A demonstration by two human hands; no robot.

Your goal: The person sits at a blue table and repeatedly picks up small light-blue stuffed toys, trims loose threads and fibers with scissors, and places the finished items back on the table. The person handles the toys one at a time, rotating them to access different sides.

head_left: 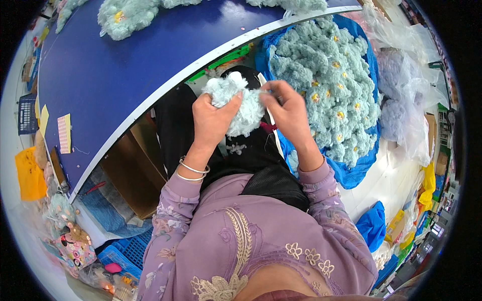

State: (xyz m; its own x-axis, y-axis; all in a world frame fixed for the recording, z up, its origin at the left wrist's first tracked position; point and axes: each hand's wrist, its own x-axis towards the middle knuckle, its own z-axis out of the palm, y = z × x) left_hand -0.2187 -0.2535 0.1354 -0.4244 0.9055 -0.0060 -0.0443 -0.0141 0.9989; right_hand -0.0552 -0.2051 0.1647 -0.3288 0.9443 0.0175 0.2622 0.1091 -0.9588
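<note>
Above my lap, my left hand (213,119) is closed around a fluffy pale blue-green plush toy (247,116), with the thumb pressed into its fur. Two small white tufts stick up at the toy's top. My right hand (291,113) is at the toy's right side, thumb and forefinger pinched together beside the fur. What lies between those fingertips, a fur tuft or a thread, is too small to tell. A bit of loose fluff (235,149) rests on the dark trousers below the toy.
A blue table (125,65) with a pale curved edge lies ahead and left, bearing more fluffy plush pieces (123,20) and a sticker sheet (64,133). To the right, a large blue bag (356,176) is heaped with similar plush. A brown cardboard box (128,173) stands under the table.
</note>
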